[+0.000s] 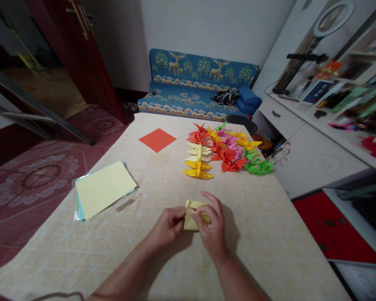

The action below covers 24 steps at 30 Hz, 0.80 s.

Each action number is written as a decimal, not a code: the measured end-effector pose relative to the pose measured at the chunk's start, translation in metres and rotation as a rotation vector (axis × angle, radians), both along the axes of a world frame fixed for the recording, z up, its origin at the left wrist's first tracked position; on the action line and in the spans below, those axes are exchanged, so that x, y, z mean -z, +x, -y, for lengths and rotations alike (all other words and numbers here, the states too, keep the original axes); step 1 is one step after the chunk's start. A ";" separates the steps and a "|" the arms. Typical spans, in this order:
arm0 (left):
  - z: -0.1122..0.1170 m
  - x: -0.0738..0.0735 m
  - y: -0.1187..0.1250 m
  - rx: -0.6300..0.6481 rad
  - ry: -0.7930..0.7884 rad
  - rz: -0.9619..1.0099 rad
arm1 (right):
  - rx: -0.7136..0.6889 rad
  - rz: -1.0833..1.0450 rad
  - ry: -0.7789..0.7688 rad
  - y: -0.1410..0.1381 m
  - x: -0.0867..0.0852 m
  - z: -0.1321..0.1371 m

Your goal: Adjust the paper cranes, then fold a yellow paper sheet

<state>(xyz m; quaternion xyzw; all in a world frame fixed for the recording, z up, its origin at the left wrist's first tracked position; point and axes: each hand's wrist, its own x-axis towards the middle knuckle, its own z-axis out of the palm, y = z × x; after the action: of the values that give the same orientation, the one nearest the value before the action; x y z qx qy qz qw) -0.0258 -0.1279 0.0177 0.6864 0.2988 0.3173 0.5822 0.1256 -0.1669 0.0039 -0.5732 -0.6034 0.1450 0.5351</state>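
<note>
Your left hand (169, 228) and right hand (213, 230) meet over a small folded piece of yellow paper (191, 214), which sits low over the near middle of the beige patterned table (269, 234), just in front of you. Your left hand is closed on the paper's left edge, thumb and fingertips pinching it. Your right hand covers the right side, thumb and curled fingers nipping the fold while the index finger lies stretched out beyond it. Whether the paper rests on the tabletop or is lifted slightly off it cannot be told.

Well to your left lies a stack of square paper sheets (104, 188) with a pale yellow one on top and blue edges showing underneath. Farther out, a single red square sheet (157, 139) lies flat on its own. To the right of it is a heap of folded paper cranes (225, 150) in red, orange, yellow, pink and green, the yellow ones lined up nearest your hands.

Beyond the table stands a blue sofa with a deer and tree print (194, 83), and a white cabinet (307, 159) stands beside the table on your right.
</note>
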 end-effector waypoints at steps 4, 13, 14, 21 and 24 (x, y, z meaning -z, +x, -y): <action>0.001 -0.003 -0.001 0.016 0.010 -0.030 | -0.096 -0.200 -0.114 0.005 0.005 -0.004; -0.001 0.000 -0.005 -0.037 0.050 -0.019 | -0.080 -0.240 -0.125 0.002 0.008 -0.005; -0.001 0.002 -0.004 -0.068 0.051 -0.015 | -0.080 -0.242 -0.122 0.002 0.007 -0.005; -0.004 0.014 0.000 -0.272 0.021 0.023 | -0.084 -0.246 -0.127 0.001 0.006 -0.006; -0.003 0.014 0.001 -0.303 0.016 0.025 | -0.082 -0.235 -0.122 0.001 0.006 -0.006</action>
<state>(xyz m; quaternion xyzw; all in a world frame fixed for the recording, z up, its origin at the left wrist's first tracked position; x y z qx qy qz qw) -0.0245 -0.1251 0.0037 0.6339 0.3894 0.4123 0.5259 0.1261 -0.1610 -0.0018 -0.5586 -0.5497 0.2691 0.5598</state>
